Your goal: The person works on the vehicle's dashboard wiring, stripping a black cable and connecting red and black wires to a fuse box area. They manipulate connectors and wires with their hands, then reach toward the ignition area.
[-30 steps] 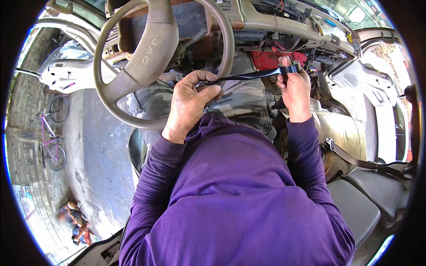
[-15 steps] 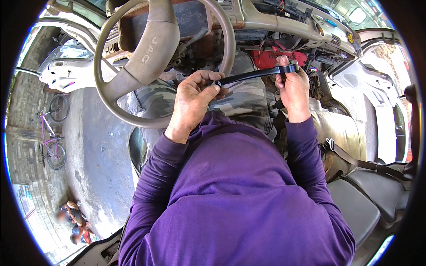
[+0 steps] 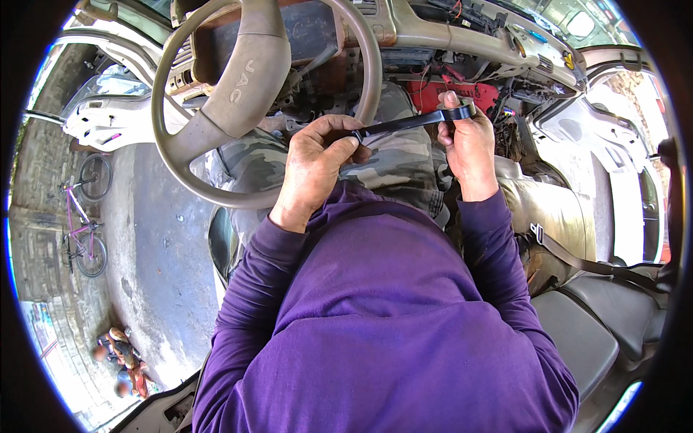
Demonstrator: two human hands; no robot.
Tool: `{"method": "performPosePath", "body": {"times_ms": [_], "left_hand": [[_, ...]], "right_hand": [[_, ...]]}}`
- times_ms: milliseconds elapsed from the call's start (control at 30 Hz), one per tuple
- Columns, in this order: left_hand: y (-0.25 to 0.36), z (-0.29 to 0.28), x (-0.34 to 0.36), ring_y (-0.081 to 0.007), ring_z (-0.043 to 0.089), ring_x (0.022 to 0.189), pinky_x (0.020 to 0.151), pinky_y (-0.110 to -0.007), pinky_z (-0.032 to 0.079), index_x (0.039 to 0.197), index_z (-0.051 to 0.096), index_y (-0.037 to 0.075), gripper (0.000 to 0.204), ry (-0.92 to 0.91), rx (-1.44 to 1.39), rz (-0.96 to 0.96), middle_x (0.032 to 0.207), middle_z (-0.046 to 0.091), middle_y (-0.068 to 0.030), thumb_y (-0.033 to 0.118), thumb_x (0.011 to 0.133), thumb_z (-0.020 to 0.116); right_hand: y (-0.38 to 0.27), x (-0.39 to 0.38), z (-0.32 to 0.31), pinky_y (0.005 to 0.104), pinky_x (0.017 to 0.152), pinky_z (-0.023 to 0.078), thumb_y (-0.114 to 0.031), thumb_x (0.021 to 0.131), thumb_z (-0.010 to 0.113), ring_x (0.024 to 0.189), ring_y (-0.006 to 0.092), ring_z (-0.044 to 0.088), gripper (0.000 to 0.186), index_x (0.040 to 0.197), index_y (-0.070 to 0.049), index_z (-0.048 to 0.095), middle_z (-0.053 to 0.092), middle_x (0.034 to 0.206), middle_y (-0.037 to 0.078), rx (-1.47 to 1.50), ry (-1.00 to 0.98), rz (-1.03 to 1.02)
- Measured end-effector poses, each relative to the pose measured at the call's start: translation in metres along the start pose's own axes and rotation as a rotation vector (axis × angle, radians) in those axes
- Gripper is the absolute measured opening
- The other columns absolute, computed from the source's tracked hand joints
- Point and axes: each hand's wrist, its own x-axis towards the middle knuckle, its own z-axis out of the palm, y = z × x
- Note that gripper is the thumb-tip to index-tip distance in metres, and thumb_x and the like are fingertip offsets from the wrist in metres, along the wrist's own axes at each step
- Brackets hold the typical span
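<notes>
A strip of black tape (image 3: 406,123) stretches tight between my two hands, over my lap in camouflage trousers (image 3: 397,169). My left hand (image 3: 312,164) is closed, pinching the strip's end between thumb and fingers. A small dark bit shows at the fingertips, too small to make out. My right hand (image 3: 472,155) grips the black tape roll (image 3: 463,112), with a finger up beside its ring. Part of the roll is hidden by the fingers. Just beyond my left hand is the rim of the beige steering wheel (image 3: 372,65).
Beyond the wheel runs an opened dashboard (image 3: 462,36) with loose wires and tools on top. A red box-like thing (image 3: 426,95) lies below it. At right are a grey seat (image 3: 577,339) and a seat belt (image 3: 570,256). Outside at left stand a bicycle (image 3: 79,209) and people (image 3: 124,353).
My right hand has shifted slightly left and toward my left hand with the tape roll, so the stretched strip is a little shorter. My left hand has barely moved.
</notes>
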Motion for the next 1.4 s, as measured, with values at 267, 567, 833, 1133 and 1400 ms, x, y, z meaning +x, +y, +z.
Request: {"method": "performPosePath", "body": {"times_ms": [267, 567, 833, 1133, 1400], "left_hand": [[-0.010, -0.004, 0.005, -0.0146, 0.068, 0.078, 0.075, -0.028, 0.057, 0.110, 0.065, -0.003, 0.019, -0.047, 0.112, 0.048, 0.091, 0.068, -0.0077, -0.002, 0.092, 0.070], [-0.010, 0.000, 0.005, -0.0143, 0.070, 0.078, 0.077, -0.027, 0.059, 0.109, 0.066, -0.004, 0.017, -0.049, 0.142, 0.046, 0.092, 0.069, -0.0087, -0.001, 0.093, 0.070], [-0.007, 0.005, 0.001, -0.0146, 0.068, 0.077, 0.075, -0.028, 0.058, 0.110, 0.064, -0.004, 0.018, -0.027, 0.030, -0.005, 0.100, 0.067, -0.0086, -0.001, 0.093, 0.069], [-0.009, 0.005, 0.004, -0.0162, 0.072, 0.084, 0.081, -0.029, 0.060, 0.116, 0.064, -0.005, 0.022, -0.048, 0.170, 0.028, 0.097, 0.071, -0.0103, -0.004, 0.094, 0.065], [-0.010, 0.002, 0.005, -0.0195, 0.070, 0.084, 0.084, -0.032, 0.061, 0.117, 0.062, -0.004, 0.024, -0.046, 0.012, -0.031, 0.104, 0.069, -0.0120, -0.004, 0.094, 0.066]], "right_hand": [[0.004, -0.008, 0.014, 0.0239, 0.048, 0.032, -0.032, 0.091, 0.081, 0.053, 0.0083, 0.047, 0.035, 0.099, 0.000, 0.069, 0.057, 0.075, -0.001, -0.025, 0.004, 0.036], [0.012, -0.012, 0.016, 0.0244, 0.048, 0.031, -0.033, 0.091, 0.080, 0.053, 0.0085, 0.048, 0.036, 0.101, 0.000, 0.069, 0.058, 0.076, 0.000, -0.052, -0.036, 0.034], [0.013, -0.013, 0.018, 0.0243, 0.048, 0.032, -0.036, 0.090, 0.081, 0.053, 0.0087, 0.047, 0.041, 0.105, 0.001, 0.069, 0.057, 0.076, -0.001, -0.076, -0.038, 0.048], [0.015, -0.023, 0.037, 0.0228, 0.049, 0.036, -0.029, 0.093, 0.079, 0.054, 0.0054, 0.047, 0.032, 0.101, 0.000, 0.070, 0.055, 0.070, -0.004, -0.108, -0.039, 0.084], [0.016, -0.022, 0.037, 0.0226, 0.049, 0.036, -0.030, 0.093, 0.079, 0.055, 0.0051, 0.047, 0.033, 0.101, 0.001, 0.070, 0.055, 0.070, -0.004, -0.114, -0.078, 0.066]]}}
